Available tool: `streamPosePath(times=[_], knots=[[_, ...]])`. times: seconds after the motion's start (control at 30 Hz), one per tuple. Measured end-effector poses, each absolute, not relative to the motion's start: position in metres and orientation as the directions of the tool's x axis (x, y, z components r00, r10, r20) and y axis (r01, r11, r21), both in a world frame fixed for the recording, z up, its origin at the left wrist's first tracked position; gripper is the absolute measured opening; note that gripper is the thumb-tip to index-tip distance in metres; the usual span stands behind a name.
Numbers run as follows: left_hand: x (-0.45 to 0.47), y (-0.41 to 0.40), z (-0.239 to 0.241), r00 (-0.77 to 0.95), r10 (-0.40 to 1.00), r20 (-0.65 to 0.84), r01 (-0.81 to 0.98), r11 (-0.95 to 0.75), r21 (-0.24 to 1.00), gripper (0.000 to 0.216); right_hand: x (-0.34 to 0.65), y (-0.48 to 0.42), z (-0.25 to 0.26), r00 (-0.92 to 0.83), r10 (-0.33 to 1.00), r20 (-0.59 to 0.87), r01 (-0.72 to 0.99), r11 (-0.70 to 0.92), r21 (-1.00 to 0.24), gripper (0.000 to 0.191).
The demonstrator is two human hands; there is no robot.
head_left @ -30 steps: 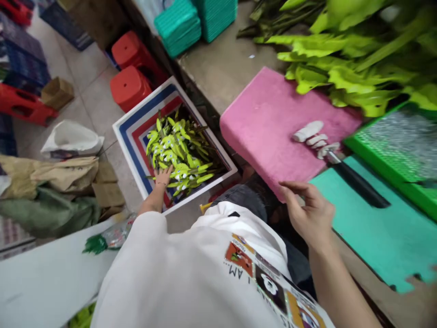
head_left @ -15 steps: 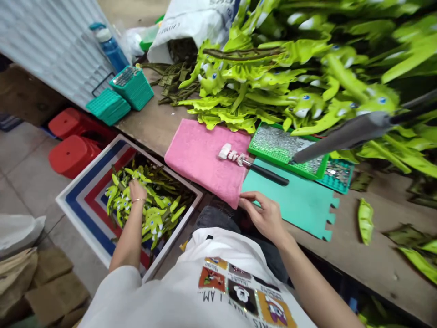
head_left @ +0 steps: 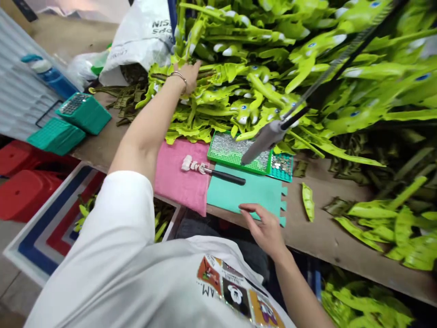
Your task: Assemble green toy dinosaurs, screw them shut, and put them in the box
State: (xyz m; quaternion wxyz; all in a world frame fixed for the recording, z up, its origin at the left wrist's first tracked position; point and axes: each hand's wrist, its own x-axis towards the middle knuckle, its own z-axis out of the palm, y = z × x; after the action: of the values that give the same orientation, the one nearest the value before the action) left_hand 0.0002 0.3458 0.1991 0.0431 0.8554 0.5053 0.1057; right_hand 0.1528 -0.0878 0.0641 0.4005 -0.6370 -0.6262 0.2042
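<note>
My left hand (head_left: pixel 190 74) reaches up and forward into the big heap of lime-green toy figures (head_left: pixel 273 68) at the back of the bench; its fingers curl among the green pieces, and what they grip is hidden. My right hand (head_left: pixel 264 226) rests at the bench's front edge, fingers loosely apart, touching the near edge of the teal foam mat (head_left: pixel 246 193). A black-handled tool with a white-wrapped head (head_left: pixel 211 170) lies across the pink towel (head_left: pixel 177 175) and the mat. A green tray of small metal parts (head_left: pixel 235 152) sits just behind.
A striped box (head_left: pixel 41 237) with more green figures stands on the floor at left, beside red stools (head_left: pixel 20 182). Teal boxes (head_left: pixel 71 120), a blue bottle (head_left: pixel 51 75) and a white bag (head_left: pixel 143 36) sit at the bench's left. A grey lamp arm (head_left: pixel 273 132) slants over the tray.
My left hand has left the striped floor box and swung up into the green heap on the bench. My view turned from the floor to the bench. The right hand stayed by the mat.
</note>
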Motion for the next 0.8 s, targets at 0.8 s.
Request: streamPosePath(times=[0.8], knots=[[-0.079, 0.061, 0.064, 0.904, 0.272, 0.329, 0.259, -0.962, 0.082, 0.052, 0.312, 0.006, 0.020, 0.377, 0.889, 0.261, 0.830, -0.199, -0.521, 0.023]])
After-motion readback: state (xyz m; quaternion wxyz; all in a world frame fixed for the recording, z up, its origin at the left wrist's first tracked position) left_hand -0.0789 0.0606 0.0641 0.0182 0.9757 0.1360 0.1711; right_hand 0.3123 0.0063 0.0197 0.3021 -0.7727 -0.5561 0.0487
